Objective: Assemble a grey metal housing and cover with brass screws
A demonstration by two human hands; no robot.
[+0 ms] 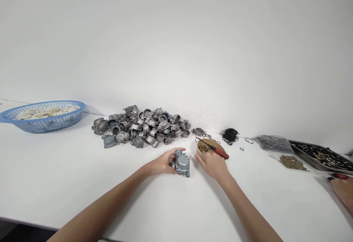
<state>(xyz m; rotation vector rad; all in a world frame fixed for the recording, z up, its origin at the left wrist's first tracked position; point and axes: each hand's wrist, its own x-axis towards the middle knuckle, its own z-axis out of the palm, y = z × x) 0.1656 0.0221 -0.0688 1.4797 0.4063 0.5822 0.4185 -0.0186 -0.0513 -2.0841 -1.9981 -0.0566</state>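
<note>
My left hand (164, 163) is closed around a grey metal carburetor (182, 164), held upright just above or on the white table, its rounded bowl facing up. At the near rim of a tan bowl (200, 156) of small brass-coloured screws (205, 148) is my right hand (213, 164), its fingers curled and partly hidden. A screwdriver (221, 152) with a red-and-black handle lies along those fingers, its dark shaft slanting across the bowl to the left. Whether the fingertips also hold a screw is hidden.
Behind my hands is a heap of grey carburetor bowls (150, 126). A blue basket (49, 126) of pale parts stands left. Black rubber rings (230, 135), a bag of brass pieces (292, 162) and a metal tray (322, 156) lie right. Another person's hand (343, 190) shows at the right edge.
</note>
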